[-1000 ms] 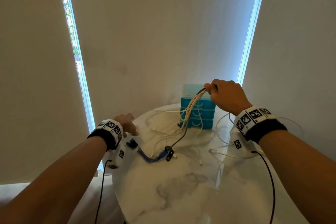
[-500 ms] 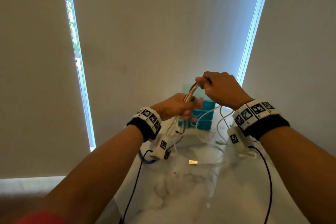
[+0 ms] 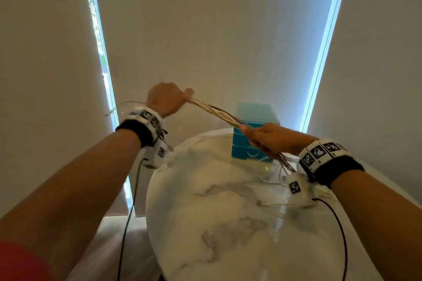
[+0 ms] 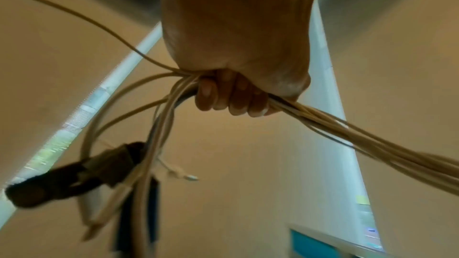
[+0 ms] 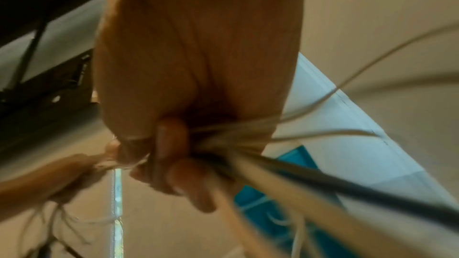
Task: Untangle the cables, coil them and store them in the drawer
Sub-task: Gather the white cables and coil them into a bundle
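A bundle of white and dark cables (image 3: 214, 110) is stretched taut in the air between both hands. My left hand (image 3: 167, 98), raised at upper left, grips one end in a fist; its wrist view shows the fingers (image 4: 231, 99) curled round the cables (image 4: 347, 136), with loose ends, a dark strap (image 4: 74, 174) and a blue cable hanging below. My right hand (image 3: 266, 138) grips the bundle lower right, in front of the teal drawer unit (image 3: 254, 130). Its wrist view shows the fingers (image 5: 174, 154) wrapped round the cables (image 5: 285, 181). More white cable (image 3: 271, 203) trails onto the table.
The round white marble table (image 3: 217, 223) lies below the hands, the drawer unit at its far edge against pale blinds. Black sensor leads hang from both wristbands. Floor shows to the table's left.
My left hand has slid along the bundle and swung up to the left, pulling the cables taut. My right hand has dropped lower toward the drawer unit. The blue cable has left the table.
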`<state>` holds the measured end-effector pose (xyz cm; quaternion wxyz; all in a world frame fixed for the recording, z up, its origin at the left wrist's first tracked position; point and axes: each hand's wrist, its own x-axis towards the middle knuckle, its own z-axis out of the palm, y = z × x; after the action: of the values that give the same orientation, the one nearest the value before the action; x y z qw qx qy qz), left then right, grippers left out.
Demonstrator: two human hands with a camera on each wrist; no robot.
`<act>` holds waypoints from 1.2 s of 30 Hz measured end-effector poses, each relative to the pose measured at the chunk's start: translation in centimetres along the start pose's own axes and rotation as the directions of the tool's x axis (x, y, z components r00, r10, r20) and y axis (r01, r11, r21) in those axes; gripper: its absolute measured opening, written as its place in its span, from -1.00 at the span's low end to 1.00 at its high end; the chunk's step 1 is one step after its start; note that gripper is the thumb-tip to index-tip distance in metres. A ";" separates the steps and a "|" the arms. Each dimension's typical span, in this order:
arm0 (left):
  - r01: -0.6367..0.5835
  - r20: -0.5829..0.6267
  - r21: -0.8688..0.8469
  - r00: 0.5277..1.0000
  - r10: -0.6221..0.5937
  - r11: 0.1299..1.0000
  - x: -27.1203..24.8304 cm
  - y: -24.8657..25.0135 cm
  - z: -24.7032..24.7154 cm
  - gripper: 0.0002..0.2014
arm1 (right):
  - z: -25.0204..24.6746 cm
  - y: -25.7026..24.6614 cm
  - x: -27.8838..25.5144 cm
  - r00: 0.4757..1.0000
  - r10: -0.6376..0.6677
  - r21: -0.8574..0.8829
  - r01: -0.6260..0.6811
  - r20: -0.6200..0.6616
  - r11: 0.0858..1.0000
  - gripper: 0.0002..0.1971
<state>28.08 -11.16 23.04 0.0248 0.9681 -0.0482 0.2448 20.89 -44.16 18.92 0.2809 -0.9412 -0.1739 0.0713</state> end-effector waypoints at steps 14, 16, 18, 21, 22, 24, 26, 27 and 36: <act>0.168 0.241 0.042 0.955 -0.173 0.985 -7.4 -8.6 14.5 -0.46 | -2.6 5.9 0.1 0.860 0.108 -0.450 -0.363 -0.498 0.816 -0.75; 0.282 0.361 -0.074 0.902 -0.238 0.957 -8.8 -8.8 17.6 -0.34 | -0.3 5.8 0.1 0.891 0.140 -0.427 -0.338 -0.432 0.838 -0.81; 0.336 0.422 -0.044 0.860 -0.288 0.941 -9.0 -8.9 19.0 -0.33 | 1.6 5.6 0.2 0.908 0.142 -0.415 -0.314 -0.394 0.854 -0.84; 0.330 0.303 -0.021 0.902 -0.309 0.944 -6.8 -7.0 17.0 -0.50 | 2.4 4.8 1.6 0.912 0.126 -0.412 -0.296 -0.390 0.862 -0.82; 0.291 0.223 -0.080 0.937 -0.267 0.953 -5.9 -5.4 15.6 -0.54 | 2.5 4.3 2.1 0.913 0.118 -0.412 -0.289 -0.391 0.864 -0.82; 0.161 0.146 -0.350 0.982 -0.116 0.923 -4.6 -0.4 12.1 -0.54 | 2.9 2.9 3.1 0.914 0.077 -0.428 -0.260 -0.399 0.866 -0.83; 0.077 0.221 -0.640 0.971 0.088 0.765 -4.6 5.6 8.6 -0.36 | 3.5 1.1 4.0 0.916 0.023 -0.451 -0.218 -0.400 0.866 -0.79; 0.086 0.273 -0.717 0.947 0.166 0.692 -4.9 8.3 7.0 -0.25 | 3.7 0.5 4.3 0.915 -0.001 -0.465 -0.204 -0.403 0.861 -0.74; -0.068 0.160 -0.479 0.973 0.163 0.875 -2.9 11.2 6.0 -0.32 | 2.6 1.0 2.5 0.962 0.085 0.016 -0.084 -0.260 0.996 -0.71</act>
<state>27.19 -22.48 16.70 0.2391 0.9478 -0.1662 0.1304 22.87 -42.71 16.07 0.3001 -0.9483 -0.0950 -0.0404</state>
